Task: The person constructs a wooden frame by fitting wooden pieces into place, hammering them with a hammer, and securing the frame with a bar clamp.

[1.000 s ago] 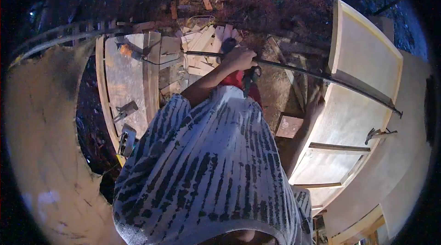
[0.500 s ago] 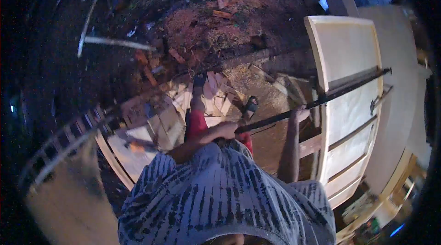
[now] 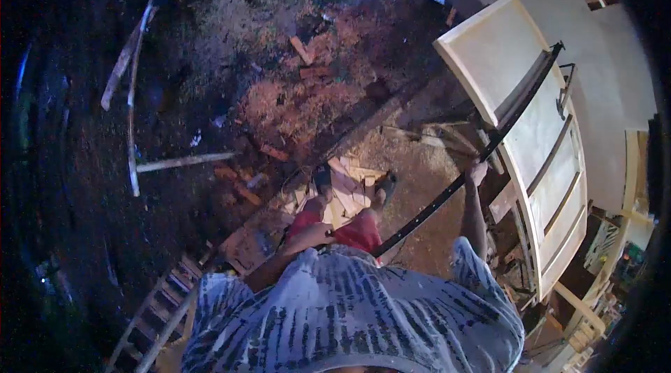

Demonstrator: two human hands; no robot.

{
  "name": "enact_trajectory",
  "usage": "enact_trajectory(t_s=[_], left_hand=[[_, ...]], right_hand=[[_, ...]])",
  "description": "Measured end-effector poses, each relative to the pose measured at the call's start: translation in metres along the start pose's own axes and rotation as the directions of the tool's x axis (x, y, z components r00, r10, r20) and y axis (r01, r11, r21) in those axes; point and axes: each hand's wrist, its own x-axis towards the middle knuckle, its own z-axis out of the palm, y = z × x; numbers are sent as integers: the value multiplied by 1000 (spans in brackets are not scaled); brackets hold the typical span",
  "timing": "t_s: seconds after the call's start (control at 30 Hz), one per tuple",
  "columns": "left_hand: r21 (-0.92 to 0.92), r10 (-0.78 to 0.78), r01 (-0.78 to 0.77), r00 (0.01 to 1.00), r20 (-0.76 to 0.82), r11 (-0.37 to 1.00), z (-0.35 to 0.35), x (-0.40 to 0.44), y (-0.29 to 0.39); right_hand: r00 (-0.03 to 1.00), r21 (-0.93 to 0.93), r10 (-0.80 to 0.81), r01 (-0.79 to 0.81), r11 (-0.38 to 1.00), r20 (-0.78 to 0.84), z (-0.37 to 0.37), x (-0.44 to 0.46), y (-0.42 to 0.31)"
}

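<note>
A long dark bar clamp [image 3: 447, 195], with holes along its bar, runs slantwise from my waist up across a pale wooden frame with panels [image 3: 514, 58]. My right hand [image 3: 476, 172] is closed around the bar beside the frame's near edge. The bar's lower end reaches the front of my striped shirt. My left hand [image 3: 314, 235] is in front of my belly, apart from the bar, with its fingers curled. A small dark spot shows at its fingertips, too small to name. Another clamp [image 3: 566, 92] sits at the frame's far edge.
Wood offcuts [image 3: 346, 188] lie around my feet on sawdust-strewn ground. A slatted wooden ladder-like piece [image 3: 164, 303] is at lower left, and a pole frame [image 3: 131, 107] stands at upper left. Large pale boards [image 3: 601, 44] lie beyond the panelled frame. Timber [image 3: 580, 306] is at lower right.
My left hand has come off the bar and moved left and down to my belly. The bar now slants more steeply, my right hand still on it. The view has turned.
</note>
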Motion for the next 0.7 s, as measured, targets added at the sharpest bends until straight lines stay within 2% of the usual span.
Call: enact_trajectory(t_s=[0.03, 0.07, 0.1, 0.13, 0.17, 0.2, 0.23, 0.27, 0.3, 0.37, 0.4, 0.43, 0.5, 0.53, 0.57, 0.6, 0.67, 0.7], left_hand=[[-13, 7, -8, 997, -76, 1000, -12, -4, -17], [234, 41, -8, 990, -136, 972, -51, -21, -5], [252, 48, -12, 989, -139, 968, -61, -20, -18], [114, -36, 61, 977, -212, 992, -70, -16, -28], [-13, -126, 127, 956, -265, 992, -87, -17, -40], [-5, -66, 68, 936, -345, 998, -107, -29, -28], [30, -55, 69, 938, -342, 997, -109, -31, -51], [-48, -115, 106, 955, -275, 993, -108, -28, -94], [-119, -162, 141, 968, -193, 983, -131, -24, -93], [250, -104, 125, 990, -97, 960, -177, -31, -65], [295, -68, 85, 996, -66, 952, -193, -20, -72], [323, -49, 60, 998, -44, 944, -204, -10, -95], [370, -27, 24, 1000, 3, 929, -231, 25, -119], [227, -28, 40, 998, -54, 973, -240, 40, -126], [79, -40, 49, 993, -109, 996, -251, 52, -127], [161, -151, 154, 988, -31, 975, -293, 64, -74], [-49, -34, 29, 994, -108, 998, -311, 82, -98], [60, -26, 40, 974, -226, 997, -322, 90, -100]], right_hand=[[1000, 17, 4, -4, 1000, -7, 6, -2, 0], [999, 89, 23, -21, 996, -25, 10, -4, -3], [998, 160, 43, -36, 986, -43, 11, -7, -9], [1000, 145, -2, 4, 989, -19, 6, -6, -14], [1000, 173, 19, -15, 985, -22, 11, -10, -15], [999, 178, 46, -40, 983, -27, 16, -14, -18], [997, 183, 73, -66, 981, -30, 21, -16, -21], [990, 204, 124, -107, 973, -70, 44, -9, -9], [981, 236, 170, -144, 961, -93, 47, -17, -9], [991, 204, 7, 21, 979, -136, 54, -37, -14], [991, 194, 20, 6, 981, -132, 71, -32, 1], [981, 168, -67, 98, 981, -180, 82, -34, 3], [989, 91, 48, -36, 995, -139, 92, -51, -9], [986, 98, 79, -65, 993, -146, 85, -58, -18], [989, 192, 105, -84, 978, -100, 67, -67, -31], [991, 285, 125, -105, 953, -54, 57, -75, -39], [989, 222, 133, -117, 968, -59, 60, -89, -29], [990, 171, 122, -108, 979, -75, 61, -90, -22]])
